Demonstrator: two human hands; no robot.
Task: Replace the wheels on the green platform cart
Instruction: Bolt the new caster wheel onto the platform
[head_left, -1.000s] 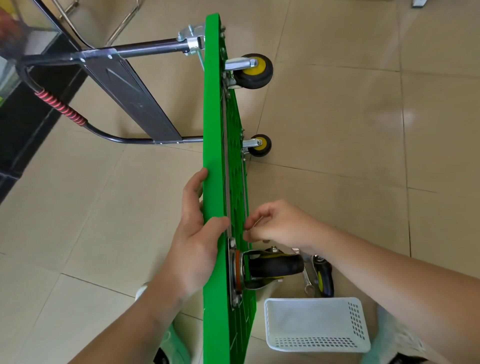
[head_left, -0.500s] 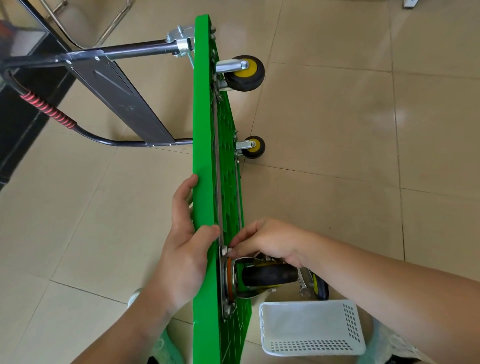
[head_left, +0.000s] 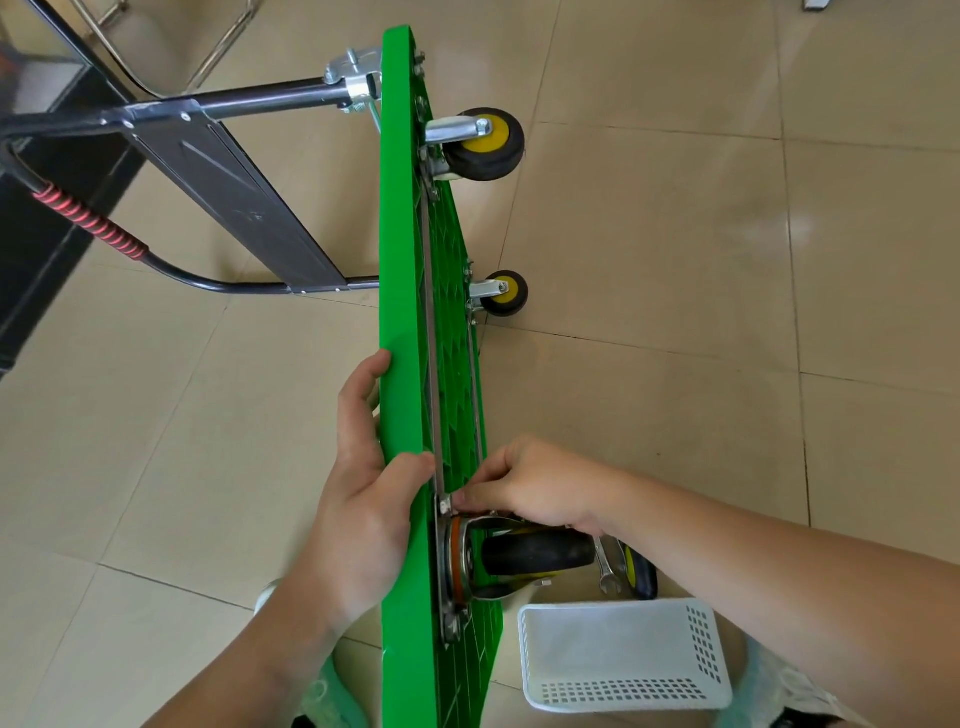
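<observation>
The green platform cart (head_left: 402, 270) stands on its long edge on the tiled floor, underside facing right. My left hand (head_left: 363, 488) grips its top edge, thumb over the rim. My right hand (head_left: 524, 486) pinches a small fastener at the top corner of the mounting plate of the near caster (head_left: 537, 553), a black wheel in a metal fork. Two black wheels with yellow hubs sit at the far end, one high (head_left: 485, 143) and one low (head_left: 504, 293). A loose yellow-hub wheel (head_left: 641, 571) and a wrench (head_left: 605, 569) lie on the floor behind my right wrist.
A white perforated plastic basket (head_left: 623, 654) sits on the floor at lower right. The cart's black folding handle (head_left: 218, 187) with a red-wrapped grip (head_left: 85, 223) stretches out to the left. Chair legs stand at top left. Beige tiles spread to the right.
My right hand dropped from the cart's ribbed underside to the top corner of the near caster's plate. My left hand kept its grip on the edge. The view shifted slightly.
</observation>
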